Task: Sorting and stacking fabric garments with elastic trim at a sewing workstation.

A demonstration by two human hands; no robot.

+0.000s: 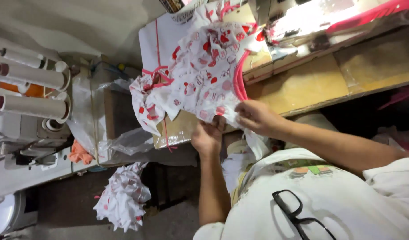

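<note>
The printed cloth, white with red and pink figures and pink piping along one edge, lies spread and rumpled over the wooden bench, its near hem pulled off the bench edge toward the person. It is the largest loose thing in view, reaching from the far middle of the scene down to the two hands.

The bench runs from the middle to the far right, its bare top showing right of the cloth. On its far part stands a sewing machine, pale, with pink strips lying along it. Under the cloth a flat white cardboard box with thin red lines juts to the left.

At the far left stand large cones of white thread on a pale machine. Between them and the bench hangs crumpled clear plastic sheeting.

On the floor at near left lies a bundle of the same printed cloth, wadded up, well apart from the hands.

The right hand is closed on the near edge of the printed cloth, fingers pinching it just beside the pink piping. The left hand, palm up beneath the hem, grips the same edge, thumb over the fabric; the two hands are near each other.

Black-framed glasses hang on the person's white shirt at the near right.

A small orange rag lies at left, near the plastic.
</note>
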